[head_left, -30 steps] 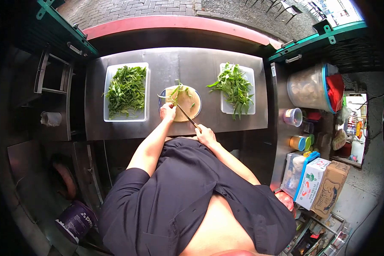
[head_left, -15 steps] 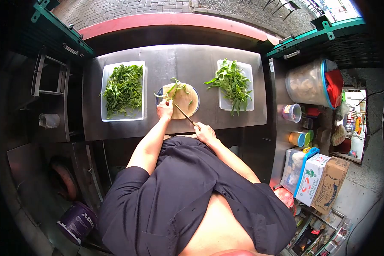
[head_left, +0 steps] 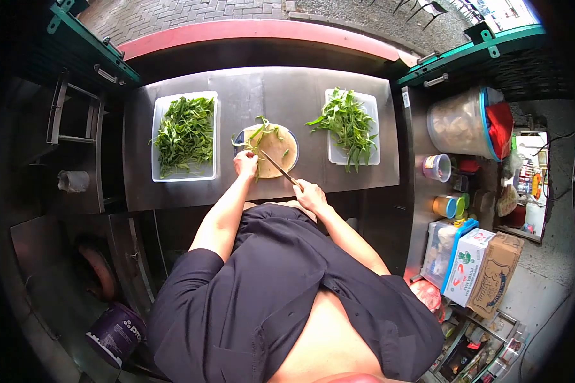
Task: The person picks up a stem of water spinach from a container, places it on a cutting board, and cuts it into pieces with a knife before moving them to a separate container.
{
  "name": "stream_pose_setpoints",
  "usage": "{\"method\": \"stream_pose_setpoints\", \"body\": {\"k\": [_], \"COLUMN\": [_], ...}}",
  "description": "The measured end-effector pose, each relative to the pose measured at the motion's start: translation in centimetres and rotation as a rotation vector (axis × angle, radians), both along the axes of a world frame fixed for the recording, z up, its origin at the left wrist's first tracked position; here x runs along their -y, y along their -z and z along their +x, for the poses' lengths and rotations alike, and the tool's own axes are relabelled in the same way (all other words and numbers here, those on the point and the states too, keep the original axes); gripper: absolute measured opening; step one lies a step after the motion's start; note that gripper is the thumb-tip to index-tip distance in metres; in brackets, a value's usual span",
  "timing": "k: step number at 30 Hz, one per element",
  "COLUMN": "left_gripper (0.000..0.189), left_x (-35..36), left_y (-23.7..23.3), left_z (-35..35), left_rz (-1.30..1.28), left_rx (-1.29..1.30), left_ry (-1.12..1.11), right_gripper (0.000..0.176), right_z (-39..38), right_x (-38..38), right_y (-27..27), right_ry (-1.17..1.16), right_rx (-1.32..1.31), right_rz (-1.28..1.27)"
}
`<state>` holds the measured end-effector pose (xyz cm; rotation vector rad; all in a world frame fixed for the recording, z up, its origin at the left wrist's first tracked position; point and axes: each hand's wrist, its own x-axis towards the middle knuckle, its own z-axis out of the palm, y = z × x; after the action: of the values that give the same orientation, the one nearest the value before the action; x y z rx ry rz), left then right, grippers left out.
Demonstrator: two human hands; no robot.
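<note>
A round wooden cutting board (head_left: 276, 143) lies on the metal table, with leafy green stems (head_left: 257, 135) along its left side. At the board's left edge, my left hand (head_left: 245, 164) is closed with its fingers pressed on the stems. My right hand (head_left: 310, 195) grips the handle of a knife (head_left: 277, 166), whose blade slants up and left across the board, tip close to the stems. A small cut green piece lies right of the blade. To the left stands a white tray (head_left: 156, 159) heaped with greens; to the right, another white tray (head_left: 373, 156) holds longer leafy stems.
The metal table (head_left: 236, 83) ends at a pink ledge (head_left: 262, 29) at the back. On the right side shelf are a large tub (head_left: 457, 124), a clear cup (head_left: 436, 168), a lidded box (head_left: 442, 252) and cardboard boxes (head_left: 492, 274). A purple bucket (head_left: 116, 333) stands lower left.
The knife has shifted slightly up, its blade turned to show more of its side. My right hand has moved a little up and right; my left hand stays almost in place.
</note>
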<state>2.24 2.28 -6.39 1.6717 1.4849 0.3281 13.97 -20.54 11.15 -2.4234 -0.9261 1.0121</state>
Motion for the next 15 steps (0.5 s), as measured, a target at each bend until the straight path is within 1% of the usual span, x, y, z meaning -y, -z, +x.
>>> {"method": "stream_pose_setpoints", "body": {"k": [5, 8, 11, 13, 15], "left_gripper": [0.019, 0.019, 0.019, 0.020, 0.020], "left_x": [-0.2, -0.4, -0.9, -1.5, -1.8], "left_y": [0.6, -0.7, -0.5, 0.4, 1.0], "left_z": [0.0, 0.1, 0.3, 0.4, 0.5], "left_rz": [-0.053, -0.091, -0.104, -0.207, -0.217], "left_rx": [0.061, 0.012, -0.023, -0.023, -0.044], "left_ry": [-0.011, 0.012, -0.016, -0.012, 0.011], "right_gripper": [0.030, 0.030, 0.030, 0.030, 0.029], "right_z": [-0.5, -1.0, -1.4, -1.6, -1.8], "right_x": [-0.9, -1.2, -1.2, -1.1, -1.1], "right_y": [0.1, 1.7, 2.6, 2.6, 2.5], "right_ry": [-0.028, -0.048, -0.036, -0.033, -0.047], "right_rx": [-0.013, 0.008, -0.006, -0.017, 0.002], "right_rz": [-0.003, -0.041, -0.033, -0.038, -0.056]}}
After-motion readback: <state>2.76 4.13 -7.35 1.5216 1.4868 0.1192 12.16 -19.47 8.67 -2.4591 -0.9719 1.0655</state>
